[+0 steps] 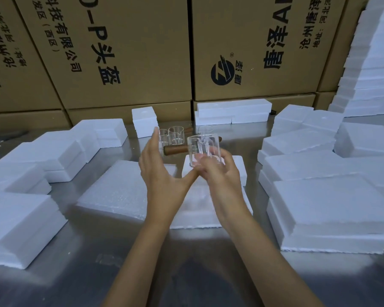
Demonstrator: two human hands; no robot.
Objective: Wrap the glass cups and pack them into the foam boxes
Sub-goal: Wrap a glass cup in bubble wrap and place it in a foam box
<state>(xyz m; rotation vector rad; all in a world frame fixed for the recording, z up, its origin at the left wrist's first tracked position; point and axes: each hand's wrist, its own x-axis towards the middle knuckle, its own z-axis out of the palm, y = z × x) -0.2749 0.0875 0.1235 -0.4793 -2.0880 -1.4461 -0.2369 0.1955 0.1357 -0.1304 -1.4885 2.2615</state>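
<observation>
Bare forearms [146, 251], no sleeves.

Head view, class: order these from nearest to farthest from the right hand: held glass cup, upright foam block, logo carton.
1. Held glass cup, in the right hand.
2. Upright foam block, back left on the table.
3. Logo carton, behind.
</observation>
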